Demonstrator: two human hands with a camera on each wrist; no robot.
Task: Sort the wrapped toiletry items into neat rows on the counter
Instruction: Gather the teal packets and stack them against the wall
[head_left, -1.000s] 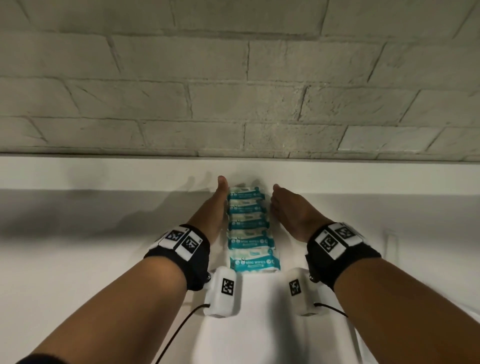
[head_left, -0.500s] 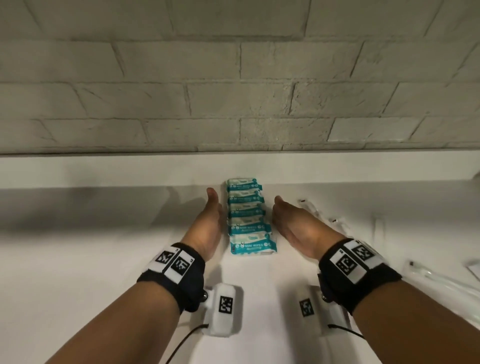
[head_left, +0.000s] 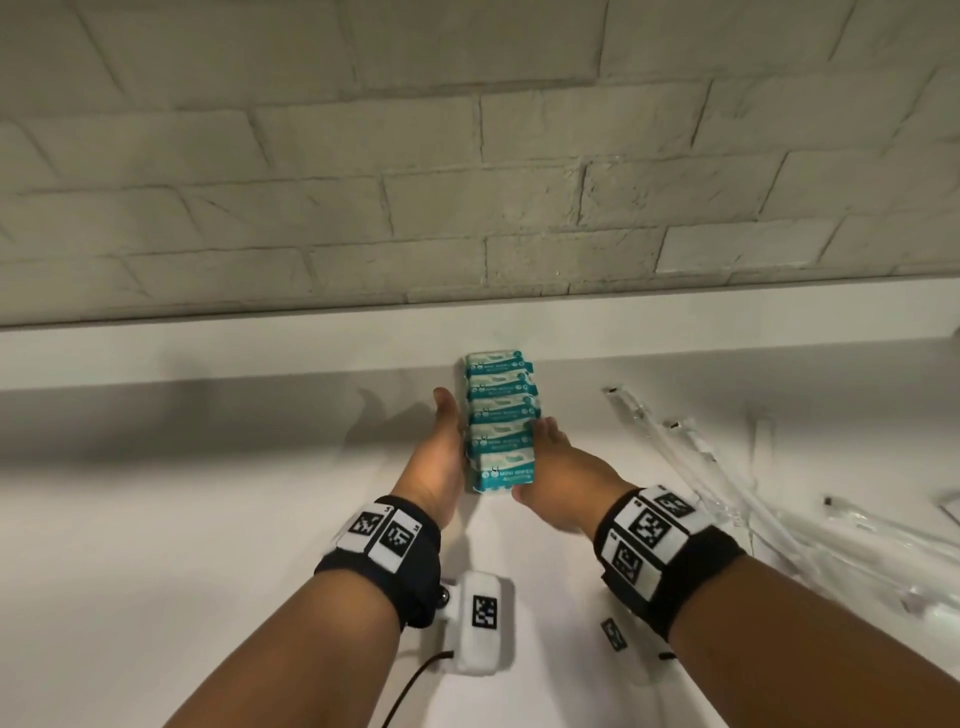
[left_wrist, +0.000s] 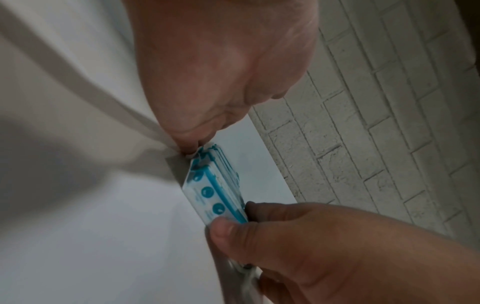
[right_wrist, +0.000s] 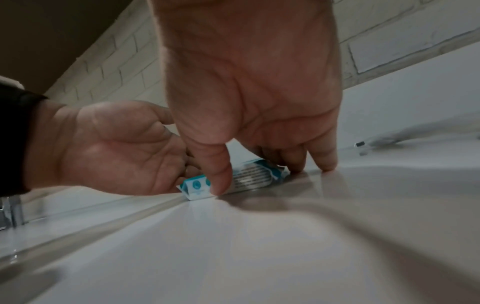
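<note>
Several teal-and-white mini wipes packs (head_left: 500, 426) lie in one overlapping row that runs from the counter's back ledge toward me. My left hand (head_left: 439, 454) lies with straight fingers flat against the row's left side. Against the right side of the nearest packs presses my right hand (head_left: 558, 467). In the right wrist view its thumb (right_wrist: 218, 174) touches the near end of the closest pack (right_wrist: 250, 178), and its fingertips (right_wrist: 324, 162) stand on the counter beside it. The left wrist view shows the same pack (left_wrist: 215, 195) between both hands.
Several long items in clear wrappers (head_left: 727, 467) lie scattered on the white counter (head_left: 182, 519) to the right. A raised white ledge (head_left: 208, 348) and a grey brick wall (head_left: 467, 182) close the back. A chrome fitting (right_wrist: 10, 209) stands at the left.
Both hands slid back along the row toward me and closed in on the nearest packs. The right thumb now touches the front pack's end.
</note>
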